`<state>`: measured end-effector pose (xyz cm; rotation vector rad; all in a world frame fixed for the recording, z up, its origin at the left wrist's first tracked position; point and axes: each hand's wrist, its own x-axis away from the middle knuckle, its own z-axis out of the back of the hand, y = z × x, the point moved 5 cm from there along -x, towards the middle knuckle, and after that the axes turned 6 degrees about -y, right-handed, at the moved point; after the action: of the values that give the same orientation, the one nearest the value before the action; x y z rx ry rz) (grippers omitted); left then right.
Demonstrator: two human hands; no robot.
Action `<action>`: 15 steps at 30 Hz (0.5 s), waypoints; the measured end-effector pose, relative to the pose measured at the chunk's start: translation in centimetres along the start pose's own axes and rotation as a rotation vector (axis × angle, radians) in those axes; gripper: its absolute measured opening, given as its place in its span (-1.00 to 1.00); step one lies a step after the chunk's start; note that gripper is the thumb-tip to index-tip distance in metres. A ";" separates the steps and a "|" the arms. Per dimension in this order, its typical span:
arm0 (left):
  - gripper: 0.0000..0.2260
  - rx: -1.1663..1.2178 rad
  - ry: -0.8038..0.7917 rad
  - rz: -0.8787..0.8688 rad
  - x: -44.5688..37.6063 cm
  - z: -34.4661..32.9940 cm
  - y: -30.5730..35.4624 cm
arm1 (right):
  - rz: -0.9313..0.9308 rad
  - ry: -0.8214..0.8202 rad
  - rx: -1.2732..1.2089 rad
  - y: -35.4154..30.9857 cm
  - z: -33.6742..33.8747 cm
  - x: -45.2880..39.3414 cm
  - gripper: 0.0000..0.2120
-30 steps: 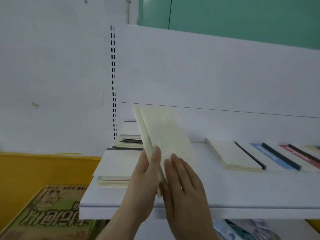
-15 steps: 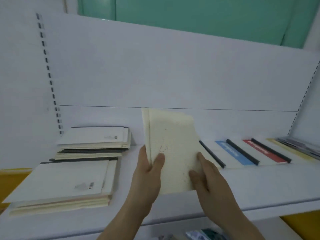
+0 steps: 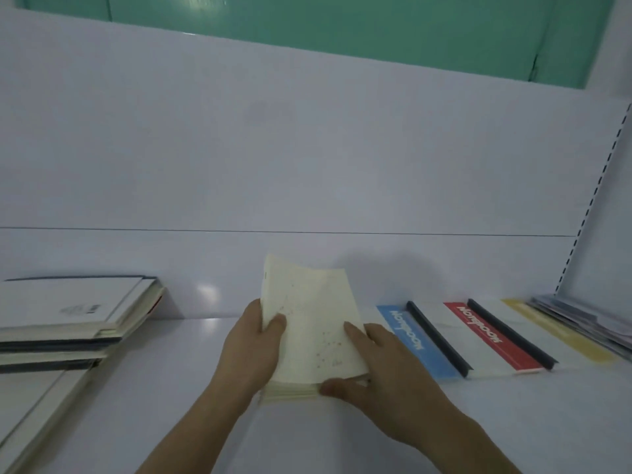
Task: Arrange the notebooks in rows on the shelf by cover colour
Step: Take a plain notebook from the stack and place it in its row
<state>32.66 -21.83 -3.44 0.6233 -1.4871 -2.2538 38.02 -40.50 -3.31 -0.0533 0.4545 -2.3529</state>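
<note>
Cream notebooks [image 3: 313,333] were grasped by both hands' grip, left hand [image 3: 251,350] and right hand [image 3: 383,367], low over the shelf [image 3: 513,422]; loose copies could be fanned out beside the blue notebook [image 3: 415,340].

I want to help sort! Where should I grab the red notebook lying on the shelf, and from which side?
Probably the red notebook is best taken at its near short edge, coming from the front of the shelf. It lies flat with other notebooks close on either side, so only that front edge looks free for a thumb-over, fingers-under pinch.
</note>
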 end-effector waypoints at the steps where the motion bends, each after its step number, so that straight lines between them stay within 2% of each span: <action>1: -0.83 -0.064 0.005 0.003 -0.6 -0.1 -0.3 | 0.008 0.007 0.036 0.2 -0.1 -0.6 -0.11; 5: -0.79 -0.458 0.017 0.018 -2.6 -0.1 -2.4 | -0.006 -0.036 0.114 0.9 -1.8 -2.7 -0.08; 9: -0.60 -0.882 -0.072 0.070 -3.7 -0.4 -4.7 | 0.011 -0.094 0.197 1.5 -3.5 -3.7 0.04; 12: -0.56 -0.851 -0.147 0.080 -4.0 -0.6 -5.4 | 0.013 -0.052 0.242 1.9 -4.1 -3.6 0.09; 15: -0.57 -0.825 -0.149 0.009 -3.3 -0.5 -4.7 | -0.005 -0.024 0.273 2.0 -4.5 -3.4 0.08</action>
<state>35.38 -18.66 -7.46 0.1875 -0.4855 -2.6425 41.10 -38.22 -7.87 0.0454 0.1192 -2.3957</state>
